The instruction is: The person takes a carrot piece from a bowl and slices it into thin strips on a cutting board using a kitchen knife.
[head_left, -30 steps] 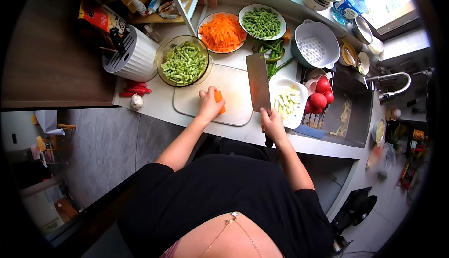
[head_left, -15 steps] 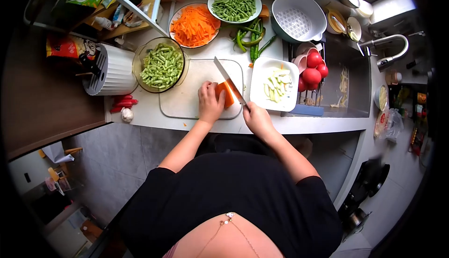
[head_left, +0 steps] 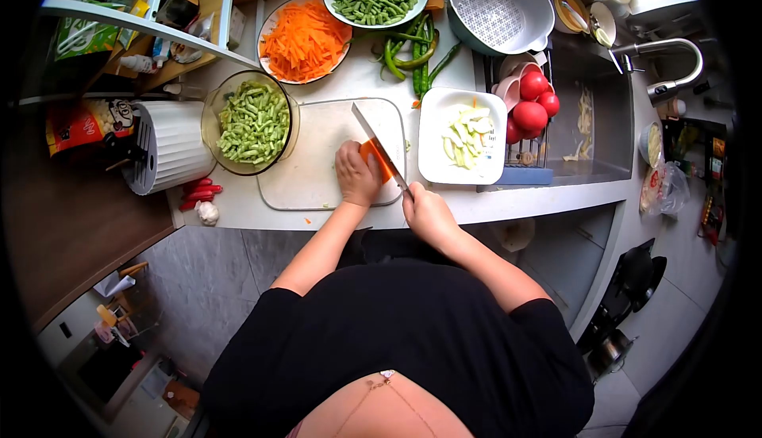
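Note:
A kitchen knife (head_left: pixel 373 137) is gripped by its handle in my right hand (head_left: pixel 429 214), its blade slanting up and left across the cutting board (head_left: pixel 298 180). Under and beside the blade lies an orange carrot piece (head_left: pixel 382 165). My left hand (head_left: pixel 357 174) presses the carrot down, fingers curled over its left side, close to the blade. Part of the carrot is hidden by the fingers. To the right of the board stands a white square dish (head_left: pixel 427 170) holding pale green slices.
Cut green beans fill a glass bowl (head_left: pixel 292 124) and a plate (head_left: pixel 337 3). Beside them are a plate of carrot strips (head_left: pixel 305 40), green chilli peppers (head_left: pixel 421 53) and a grey colander (head_left: pixel 540 9). Tomatoes (head_left: pixel 529 115) sit near the sink (head_left: pixel 611 152). Garlic (head_left: pixel 207 213) lies front left.
The whole view has tilted and shifted slightly. Both hands stay at the carrot, and the knife still lies across it at nearly the same slant.

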The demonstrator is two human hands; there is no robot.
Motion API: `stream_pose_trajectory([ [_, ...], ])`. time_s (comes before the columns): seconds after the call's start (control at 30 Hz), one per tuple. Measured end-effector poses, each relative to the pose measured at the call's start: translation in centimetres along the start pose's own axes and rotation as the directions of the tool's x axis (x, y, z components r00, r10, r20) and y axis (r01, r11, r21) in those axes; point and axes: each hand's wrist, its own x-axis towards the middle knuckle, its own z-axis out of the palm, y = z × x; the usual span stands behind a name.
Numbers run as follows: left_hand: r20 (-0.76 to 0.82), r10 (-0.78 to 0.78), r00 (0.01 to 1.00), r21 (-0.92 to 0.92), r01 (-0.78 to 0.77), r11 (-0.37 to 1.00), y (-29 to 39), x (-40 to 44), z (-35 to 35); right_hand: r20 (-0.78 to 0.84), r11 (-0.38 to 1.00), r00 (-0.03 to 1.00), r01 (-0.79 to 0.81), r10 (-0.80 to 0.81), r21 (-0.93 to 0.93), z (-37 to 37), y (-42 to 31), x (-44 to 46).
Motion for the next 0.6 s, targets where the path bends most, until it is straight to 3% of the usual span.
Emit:
stream_pose_trajectory([
  [0.1,0.033,0.007,0.999,-0.001,-0.007,1.000,-0.1,0.1,-0.1,0.047,0.997,0.998,-0.033,0.030,0.071,-0.7,-0.2,0.3],
  [0.3,0.043,0.007,0.999,0.001,-0.007,1.000,0.1,0.3,-0.4,0.036,0.999,0.999,0.039,-0.040,0.035,0.6,0.7,2.6],
  [0.53,0.032,-0.019,0.999,-0.004,0.020,1.000,0.3,0.0,-0.5,0.091,0.999,0.995,-0.039,0.041,-0.020,1.3,1.7,2.2],
  [0.6,0.034,-0.026,0.999,-0.006,0.026,1.000,-0.1,0.3,-0.4,0.042,1.000,0.999,-0.018,0.019,-0.021,1.5,1.3,3.5],
])
